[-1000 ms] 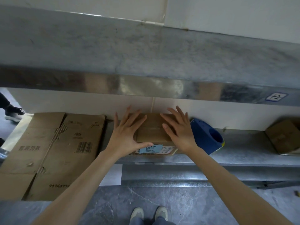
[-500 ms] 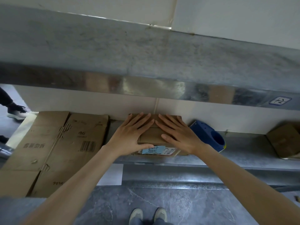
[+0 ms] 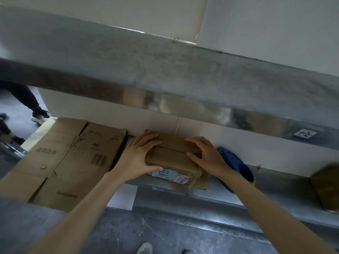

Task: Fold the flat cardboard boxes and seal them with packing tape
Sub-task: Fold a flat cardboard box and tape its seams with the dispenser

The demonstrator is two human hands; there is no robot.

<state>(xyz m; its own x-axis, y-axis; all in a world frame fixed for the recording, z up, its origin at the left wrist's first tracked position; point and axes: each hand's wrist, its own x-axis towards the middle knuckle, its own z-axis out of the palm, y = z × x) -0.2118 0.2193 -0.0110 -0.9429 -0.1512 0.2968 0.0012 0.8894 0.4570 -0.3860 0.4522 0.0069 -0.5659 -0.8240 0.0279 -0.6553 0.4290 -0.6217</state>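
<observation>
A small cardboard box (image 3: 172, 159) sits on a metal shelf (image 3: 278, 186), its top flaps pressed down by the left hand (image 3: 136, 159), fingers flat and together, and the right hand (image 3: 211, 158), fingers arched. The flaps should meet flush before anyone reaches for the blue tape dispenser (image 3: 240, 168) just beside it.

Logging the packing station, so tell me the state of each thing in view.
Box: flaps down, on the shelf.
Left hand: flat on the box top.
Right hand: fingers arched, pressing the box top.
Flat cardboard: unfolded, left of the box.
Tape dispenser: lying behind the right hand.
</observation>
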